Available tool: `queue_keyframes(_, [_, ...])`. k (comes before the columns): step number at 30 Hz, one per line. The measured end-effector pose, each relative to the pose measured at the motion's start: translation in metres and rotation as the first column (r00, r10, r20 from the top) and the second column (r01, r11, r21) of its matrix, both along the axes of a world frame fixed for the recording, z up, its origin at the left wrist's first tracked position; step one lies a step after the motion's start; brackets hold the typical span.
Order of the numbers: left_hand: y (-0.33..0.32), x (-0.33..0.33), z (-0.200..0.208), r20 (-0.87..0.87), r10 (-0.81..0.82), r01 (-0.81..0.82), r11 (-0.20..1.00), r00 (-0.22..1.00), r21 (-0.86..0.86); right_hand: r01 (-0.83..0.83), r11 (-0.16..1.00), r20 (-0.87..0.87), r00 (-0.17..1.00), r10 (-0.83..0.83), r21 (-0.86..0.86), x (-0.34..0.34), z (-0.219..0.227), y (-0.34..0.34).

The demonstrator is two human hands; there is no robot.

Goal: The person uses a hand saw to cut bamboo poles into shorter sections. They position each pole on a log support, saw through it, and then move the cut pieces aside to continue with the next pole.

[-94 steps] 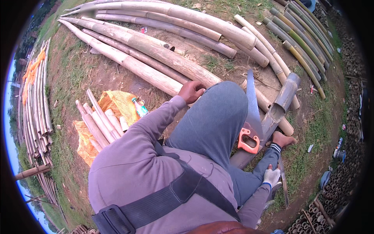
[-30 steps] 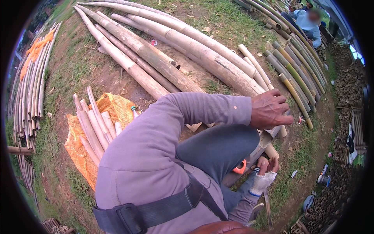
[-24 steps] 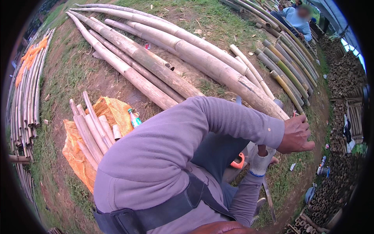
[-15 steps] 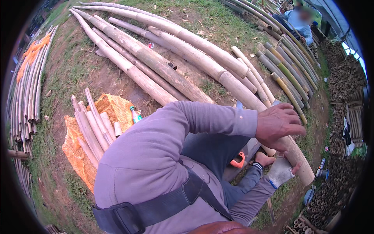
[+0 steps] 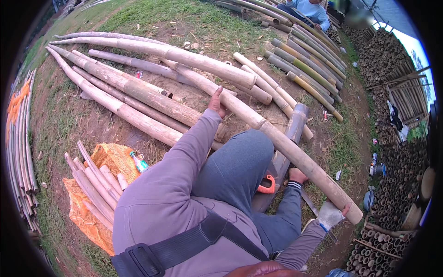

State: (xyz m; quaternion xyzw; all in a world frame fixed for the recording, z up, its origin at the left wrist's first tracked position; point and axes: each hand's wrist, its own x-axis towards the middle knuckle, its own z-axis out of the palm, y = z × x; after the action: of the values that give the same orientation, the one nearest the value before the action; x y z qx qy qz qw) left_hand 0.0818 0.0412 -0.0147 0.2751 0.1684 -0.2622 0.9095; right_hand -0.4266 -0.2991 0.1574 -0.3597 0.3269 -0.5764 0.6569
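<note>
A long pale bamboo pole (image 5: 300, 158) slants across in front of me, its near end at the lower right. Up and to the left, my bare left hand (image 5: 218, 102) grips it along its length. My right hand (image 5: 331, 215), in a pale glove with bare fingertips, holds the pole close to its near end. Under the pole lies a thicker grey bamboo length (image 5: 295, 122). Beside my leg shows an orange handle (image 5: 266, 184). A flat metal blade (image 5: 310, 203) lies near my right forearm; whether it joins that handle, I cannot tell.
Long bamboo poles (image 5: 124, 90) lie on the ground ahead. Short bamboo pieces (image 5: 94, 184) rest on an orange mesh sack (image 5: 76, 203) at left, by a plastic bottle (image 5: 139, 161). Cut green bamboo (image 5: 304, 69) and stacked bamboo (image 5: 392, 184) stand right. Another person (image 5: 309, 11) sits far off.
My left hand has moved from the pole's near end to a place farther up and left along it. My right hand still holds the near end. The head view has shifted.
</note>
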Motion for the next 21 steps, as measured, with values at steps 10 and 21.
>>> queue_keyframes(10, [0.009,-0.061,0.007,-0.199,0.291,-0.313,0.945,0.936,-0.09,-0.102,0.883,-0.07,0.986,0.15,0.458,-0.022,-0.082,-0.071])
queue_keyframes(21, [0.069,-0.039,0.24,0.468,0.591,-0.403,0.8,0.657,-0.444,-0.312,0.916,-0.968,0.081,-0.238,-0.251,-0.019,-0.193,-0.001])
